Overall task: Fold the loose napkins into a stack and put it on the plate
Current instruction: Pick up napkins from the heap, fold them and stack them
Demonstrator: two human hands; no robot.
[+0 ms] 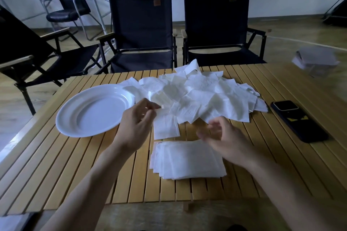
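Head: left hand (135, 124) pinches napkin (165, 127), long axis near-far.

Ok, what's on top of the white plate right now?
Nothing visible: the plate is bare white inside. The left hand, pinching a napkin, hides part of its right rim. The folded stack lies on the table instead.

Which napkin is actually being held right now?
The one napkin pinched by the left hand, beside the plate. The loose pile and the stack rest on the table.
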